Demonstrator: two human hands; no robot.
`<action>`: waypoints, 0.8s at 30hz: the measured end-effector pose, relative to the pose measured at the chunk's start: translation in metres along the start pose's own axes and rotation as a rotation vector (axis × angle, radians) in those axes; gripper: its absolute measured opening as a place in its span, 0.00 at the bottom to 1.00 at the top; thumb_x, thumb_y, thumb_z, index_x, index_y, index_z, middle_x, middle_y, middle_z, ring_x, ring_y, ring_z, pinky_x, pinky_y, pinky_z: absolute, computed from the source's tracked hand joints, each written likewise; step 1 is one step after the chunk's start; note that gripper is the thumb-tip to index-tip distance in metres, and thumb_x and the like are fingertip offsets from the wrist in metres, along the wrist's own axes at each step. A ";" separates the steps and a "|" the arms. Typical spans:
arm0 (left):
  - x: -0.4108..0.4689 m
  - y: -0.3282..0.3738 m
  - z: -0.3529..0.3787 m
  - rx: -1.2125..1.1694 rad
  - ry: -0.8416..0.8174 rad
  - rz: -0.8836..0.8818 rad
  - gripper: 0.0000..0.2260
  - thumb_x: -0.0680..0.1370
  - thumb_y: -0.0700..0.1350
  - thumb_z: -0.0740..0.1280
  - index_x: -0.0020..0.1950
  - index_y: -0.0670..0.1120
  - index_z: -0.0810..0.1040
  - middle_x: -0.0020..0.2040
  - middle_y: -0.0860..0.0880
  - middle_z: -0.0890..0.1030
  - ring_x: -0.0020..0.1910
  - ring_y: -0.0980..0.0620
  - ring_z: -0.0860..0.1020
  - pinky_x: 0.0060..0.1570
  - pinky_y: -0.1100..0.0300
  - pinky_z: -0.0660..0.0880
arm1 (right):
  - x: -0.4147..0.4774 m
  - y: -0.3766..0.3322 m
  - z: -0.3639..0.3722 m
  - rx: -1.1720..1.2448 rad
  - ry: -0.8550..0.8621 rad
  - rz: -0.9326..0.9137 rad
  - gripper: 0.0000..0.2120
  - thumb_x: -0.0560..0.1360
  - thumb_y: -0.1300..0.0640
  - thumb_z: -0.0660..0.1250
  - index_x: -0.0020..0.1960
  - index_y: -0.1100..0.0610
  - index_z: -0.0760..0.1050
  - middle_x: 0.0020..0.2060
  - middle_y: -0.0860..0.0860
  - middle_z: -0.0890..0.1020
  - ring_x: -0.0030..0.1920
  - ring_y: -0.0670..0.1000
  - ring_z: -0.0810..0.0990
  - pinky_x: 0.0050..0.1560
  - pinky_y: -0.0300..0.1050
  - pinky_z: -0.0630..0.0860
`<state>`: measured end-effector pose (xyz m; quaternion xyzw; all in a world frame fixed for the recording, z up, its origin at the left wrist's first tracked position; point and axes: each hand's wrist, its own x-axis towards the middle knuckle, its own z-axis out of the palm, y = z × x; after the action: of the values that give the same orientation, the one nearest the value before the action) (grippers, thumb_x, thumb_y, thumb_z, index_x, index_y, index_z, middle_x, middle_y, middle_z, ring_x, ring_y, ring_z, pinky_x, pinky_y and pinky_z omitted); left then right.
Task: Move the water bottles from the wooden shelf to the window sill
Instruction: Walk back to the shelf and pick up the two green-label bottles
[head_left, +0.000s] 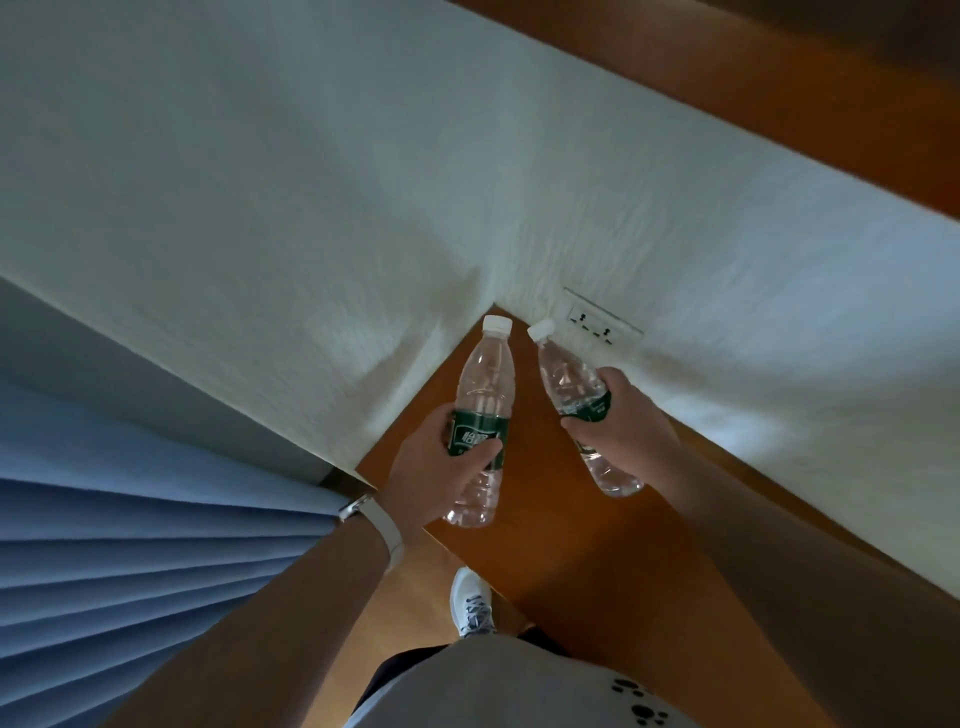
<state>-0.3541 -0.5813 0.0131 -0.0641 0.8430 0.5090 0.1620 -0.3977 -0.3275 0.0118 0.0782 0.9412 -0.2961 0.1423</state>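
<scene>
Clear bottles (482, 415) with green labels, white caps; orange-brown shelf (550, 525); blue pleated curtain (130, 561).

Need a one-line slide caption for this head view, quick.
Left hand grips one water bottle, right hand a second bottle, over the wooden surface in the wall corner by a socket.

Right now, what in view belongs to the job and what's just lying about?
Job: left bottle in left hand; right bottle in right hand; wooden shelf.
Lying about: wall socket, blue curtain, white shoe.
</scene>
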 end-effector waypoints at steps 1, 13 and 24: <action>-0.003 0.001 0.001 -0.003 0.004 -0.005 0.24 0.72 0.61 0.72 0.65 0.56 0.73 0.50 0.60 0.83 0.44 0.65 0.82 0.39 0.68 0.78 | -0.005 0.000 -0.003 0.032 0.011 0.000 0.36 0.66 0.40 0.75 0.68 0.46 0.64 0.41 0.38 0.74 0.36 0.39 0.78 0.28 0.35 0.72; -0.072 0.048 0.000 -0.131 0.193 0.026 0.20 0.73 0.57 0.75 0.62 0.60 0.73 0.49 0.62 0.83 0.43 0.65 0.83 0.34 0.71 0.77 | -0.078 -0.017 -0.045 0.351 0.153 -0.114 0.34 0.67 0.43 0.76 0.67 0.48 0.64 0.46 0.40 0.77 0.36 0.38 0.80 0.27 0.29 0.70; -0.171 0.051 -0.002 -0.188 0.418 0.013 0.21 0.73 0.54 0.74 0.64 0.53 0.76 0.49 0.56 0.85 0.43 0.61 0.84 0.36 0.68 0.79 | -0.134 -0.032 -0.044 0.513 -0.010 -0.327 0.31 0.66 0.43 0.76 0.64 0.45 0.67 0.52 0.44 0.80 0.44 0.44 0.84 0.36 0.37 0.80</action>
<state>-0.2077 -0.5684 0.1148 -0.1772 0.8075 0.5620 -0.0261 -0.2877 -0.3364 0.1050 -0.0423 0.8352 -0.5434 0.0732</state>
